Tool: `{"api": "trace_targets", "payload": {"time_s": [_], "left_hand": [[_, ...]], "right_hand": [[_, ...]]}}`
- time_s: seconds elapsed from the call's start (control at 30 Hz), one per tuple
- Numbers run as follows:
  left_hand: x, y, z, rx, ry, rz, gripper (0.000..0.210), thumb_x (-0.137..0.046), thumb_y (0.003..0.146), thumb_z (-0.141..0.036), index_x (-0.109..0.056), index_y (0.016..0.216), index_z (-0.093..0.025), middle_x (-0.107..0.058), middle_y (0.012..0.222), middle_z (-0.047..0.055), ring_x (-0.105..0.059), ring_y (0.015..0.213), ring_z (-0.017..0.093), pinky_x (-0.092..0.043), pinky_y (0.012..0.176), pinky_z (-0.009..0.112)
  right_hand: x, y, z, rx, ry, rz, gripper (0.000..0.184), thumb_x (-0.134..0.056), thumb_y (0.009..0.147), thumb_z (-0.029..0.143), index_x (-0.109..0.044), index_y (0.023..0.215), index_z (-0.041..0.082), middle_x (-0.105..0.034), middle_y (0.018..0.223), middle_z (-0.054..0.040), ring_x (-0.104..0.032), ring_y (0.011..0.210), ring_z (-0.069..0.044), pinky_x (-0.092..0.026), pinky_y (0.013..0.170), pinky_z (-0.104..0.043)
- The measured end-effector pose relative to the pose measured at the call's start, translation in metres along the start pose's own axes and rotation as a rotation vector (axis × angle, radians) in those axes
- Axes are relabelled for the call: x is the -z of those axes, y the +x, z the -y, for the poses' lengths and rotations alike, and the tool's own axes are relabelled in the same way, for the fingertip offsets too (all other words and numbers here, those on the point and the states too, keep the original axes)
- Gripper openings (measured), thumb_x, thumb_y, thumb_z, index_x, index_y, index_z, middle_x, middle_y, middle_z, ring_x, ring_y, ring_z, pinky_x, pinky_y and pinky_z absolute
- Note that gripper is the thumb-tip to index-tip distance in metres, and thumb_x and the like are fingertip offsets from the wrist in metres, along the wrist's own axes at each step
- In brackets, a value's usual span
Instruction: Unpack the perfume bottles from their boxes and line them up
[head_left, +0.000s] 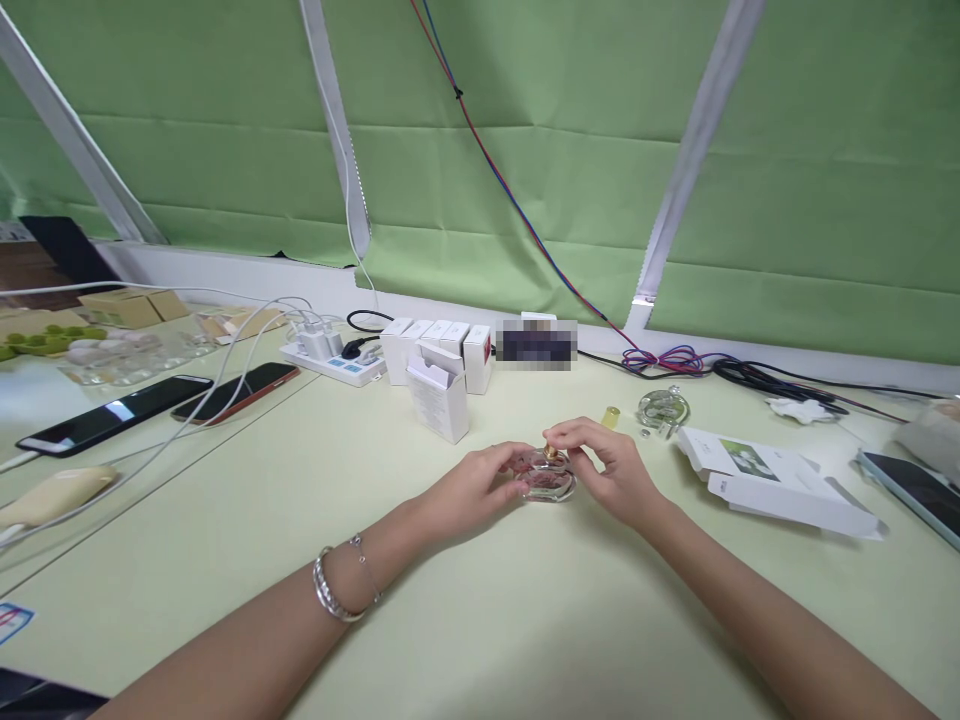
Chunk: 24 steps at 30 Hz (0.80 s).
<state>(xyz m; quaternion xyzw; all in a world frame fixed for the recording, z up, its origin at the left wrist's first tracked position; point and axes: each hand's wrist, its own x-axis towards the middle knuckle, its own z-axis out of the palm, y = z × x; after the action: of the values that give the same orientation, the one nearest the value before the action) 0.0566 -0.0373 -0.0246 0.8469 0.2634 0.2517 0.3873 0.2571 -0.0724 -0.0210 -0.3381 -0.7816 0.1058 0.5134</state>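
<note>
A clear glass perfume bottle (549, 482) with a pinkish tint stands on the pale green table between my hands. My left hand (484, 490) grips its left side, thumb in front and fingers behind. At the top, the fingers of my right hand (609, 468) close around the gold neck (551, 453) of the bottle. A yellow cap (611, 417) lies just beyond my right hand. Farther right is a second clear glass bottle (663, 408), with a small piece beside it. An open white box (439, 398) stands behind my left hand.
Several white boxes (416, 345) stand in a row at the back, near a power strip (334, 365). An opened flat carton (776, 480) lies at right, near a phone (915, 490). Two more phones (116, 413) and white cables occupy the left. Coiled cables (772, 382) run along the wall.
</note>
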Motion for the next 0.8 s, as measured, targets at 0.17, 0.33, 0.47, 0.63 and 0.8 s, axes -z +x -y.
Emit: {"api": "trace_targets", "payload": {"time_s": [0.17, 0.33, 0.47, 0.63, 0.8], "left_hand": [[0.0003, 0.0001, -0.0021, 0.015, -0.014, 0.010, 0.031, -0.049, 0.084, -0.021, -0.050, 0.115, -0.022, -0.059, 0.114, 0.004, -0.057, 0.102, 0.018, -0.048, 0.086, 0.031], [0.0001, 0.0001, -0.0020, 0.016, -0.017, 0.008, 0.031, -0.049, 0.084, -0.021, -0.050, 0.115, -0.022, -0.060, 0.114, 0.004, -0.057, 0.102, 0.018, -0.048, 0.084, 0.030], [0.0003, 0.0005, -0.0027, 0.020, 0.007, 0.002, 0.031, -0.050, 0.083, -0.021, -0.051, 0.114, -0.023, -0.060, 0.112, 0.003, -0.057, 0.100, 0.018, -0.047, 0.085, 0.030], [0.0001, 0.0008, -0.0053, 0.014, -0.009, 0.007, 0.031, -0.049, 0.083, -0.021, -0.052, 0.114, -0.023, -0.060, 0.113, 0.002, -0.057, 0.100, 0.017, -0.047, 0.085, 0.030], [0.0002, 0.0009, -0.0052, 0.023, 0.008, 0.001, 0.031, -0.049, 0.083, -0.023, -0.051, 0.114, -0.022, -0.061, 0.111, 0.004, -0.058, 0.098, 0.019, -0.048, 0.085, 0.033]], "right_hand": [[-0.0012, -0.0010, -0.0010, -0.032, 0.047, -0.008, 0.032, -0.041, 0.076, 0.000, -0.061, 0.089, 0.021, -0.064, 0.093, -0.0056, -0.062, 0.086, -0.014, -0.053, 0.070, -0.029], [-0.0012, -0.0007, -0.0022, -0.049, 0.086, -0.005, 0.033, -0.040, 0.075, 0.000, -0.062, 0.088, 0.021, -0.065, 0.092, -0.0051, -0.062, 0.084, -0.014, -0.052, 0.071, -0.029], [0.0003, 0.0011, -0.0029, -0.078, 0.123, 0.004, 0.034, -0.039, 0.073, 0.000, -0.062, 0.086, 0.021, -0.065, 0.090, -0.0047, -0.062, 0.085, -0.014, -0.052, 0.074, -0.030], [0.0005, 0.0006, -0.0040, -0.079, 0.125, -0.001, 0.034, -0.039, 0.071, 0.000, -0.063, 0.085, 0.020, -0.066, 0.090, -0.0048, -0.063, 0.085, -0.015, -0.052, 0.075, -0.031], [0.0004, -0.0010, -0.0050, -0.032, 0.089, -0.014, 0.036, -0.039, 0.071, 0.000, -0.063, 0.088, 0.021, -0.066, 0.092, -0.0051, -0.063, 0.087, -0.016, -0.053, 0.074, -0.033]]}}
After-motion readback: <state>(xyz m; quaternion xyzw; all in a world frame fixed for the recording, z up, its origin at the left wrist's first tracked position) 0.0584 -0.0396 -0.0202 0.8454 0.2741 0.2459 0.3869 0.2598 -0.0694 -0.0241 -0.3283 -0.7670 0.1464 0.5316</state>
